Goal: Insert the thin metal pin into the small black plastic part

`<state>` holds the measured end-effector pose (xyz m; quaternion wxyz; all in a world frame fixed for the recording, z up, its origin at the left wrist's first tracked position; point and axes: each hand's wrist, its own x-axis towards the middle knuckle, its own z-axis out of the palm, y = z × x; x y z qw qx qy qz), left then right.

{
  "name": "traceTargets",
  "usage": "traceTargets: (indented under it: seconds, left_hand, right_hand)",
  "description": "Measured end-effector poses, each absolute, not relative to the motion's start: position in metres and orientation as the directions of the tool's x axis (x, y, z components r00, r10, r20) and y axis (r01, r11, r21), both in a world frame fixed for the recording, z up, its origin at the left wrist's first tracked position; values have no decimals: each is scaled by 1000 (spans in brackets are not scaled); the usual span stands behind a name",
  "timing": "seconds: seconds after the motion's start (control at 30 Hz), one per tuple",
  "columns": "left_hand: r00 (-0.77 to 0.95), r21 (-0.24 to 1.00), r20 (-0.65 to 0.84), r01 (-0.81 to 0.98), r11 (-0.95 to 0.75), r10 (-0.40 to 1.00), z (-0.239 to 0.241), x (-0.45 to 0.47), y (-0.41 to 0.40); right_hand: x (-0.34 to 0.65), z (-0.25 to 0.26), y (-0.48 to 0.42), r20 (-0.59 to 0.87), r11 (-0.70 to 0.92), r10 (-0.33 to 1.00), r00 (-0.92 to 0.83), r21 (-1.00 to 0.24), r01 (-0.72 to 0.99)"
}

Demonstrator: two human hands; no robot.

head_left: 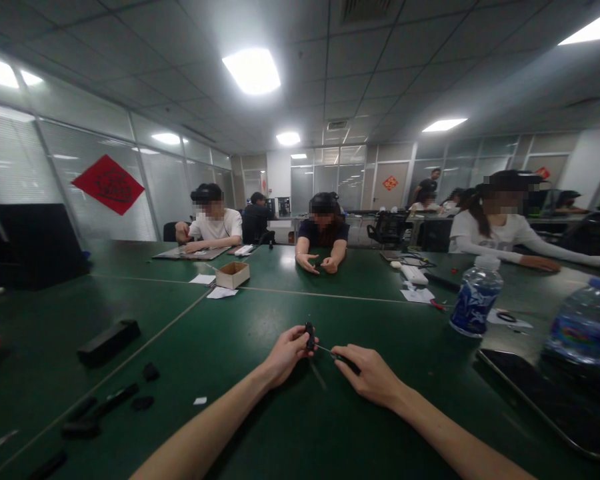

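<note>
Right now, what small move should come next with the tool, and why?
Probably ease the right hand leftward so the thin tool meets the small black part pinched in the left hand; its tip looks just short.

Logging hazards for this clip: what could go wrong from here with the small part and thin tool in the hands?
The tool in the right hand points at the part pinched in the left hand; a slip could jab that hand. The part is small and dark; dropped, it might get lost among the black pieces on the table. A wide right-arm move might tip the bottle.
</note>
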<state>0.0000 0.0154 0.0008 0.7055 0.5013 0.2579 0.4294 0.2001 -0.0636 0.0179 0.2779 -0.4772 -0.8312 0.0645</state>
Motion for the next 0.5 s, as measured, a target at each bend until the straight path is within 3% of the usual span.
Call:
traceTargets:
  seconds: [0.5]
  left_hand:
    - [481, 972, 112, -236, 5, 869, 1, 1, 14]
  right_hand:
    - [198, 12, -62, 424, 506, 831, -360, -310, 805]
